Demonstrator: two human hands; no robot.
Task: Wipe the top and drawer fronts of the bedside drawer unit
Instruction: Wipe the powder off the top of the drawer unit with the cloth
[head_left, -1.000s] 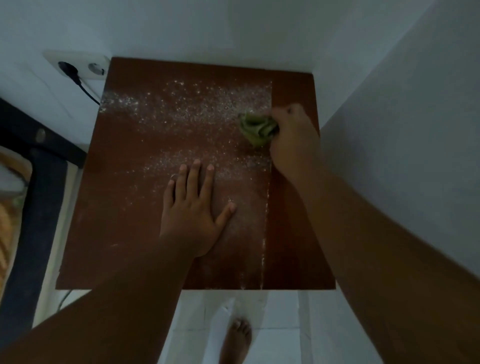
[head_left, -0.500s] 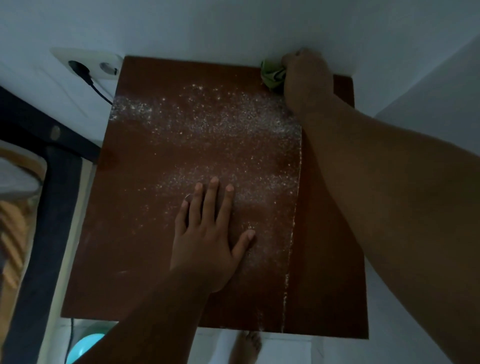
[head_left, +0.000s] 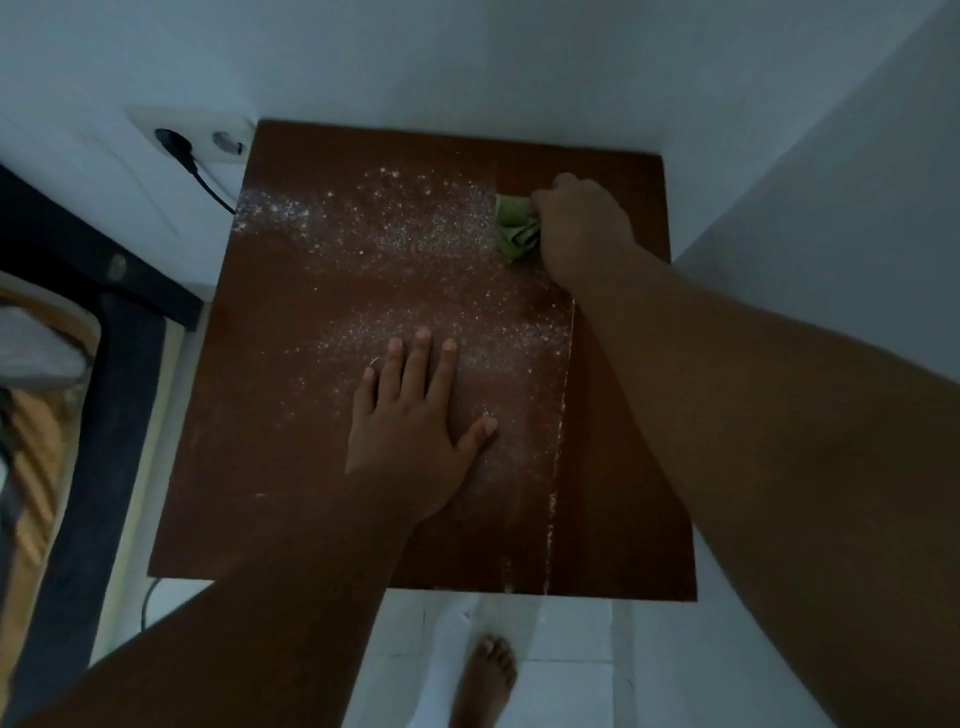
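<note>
The right hand (head_left: 582, 228) grips a crumpled green cloth (head_left: 514, 228) on the dusty reddish-brown wooden tabletop (head_left: 291, 467); the left hand (head_left: 410, 431) lies open, flat. A careless sweep could push white powder (head_left: 395, 228) onto the floor.

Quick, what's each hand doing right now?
Left hand: open, flat on the dusty wooden top, holding nothing.
Right hand: closed around a green cloth, pressing it on the top.

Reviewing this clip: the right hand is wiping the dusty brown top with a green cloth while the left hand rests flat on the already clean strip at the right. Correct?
Not quite. In the head view the left hand lies flat on the still-dusty middle of the top, not the clean strip. The right hand does hold the green cloth.
</note>
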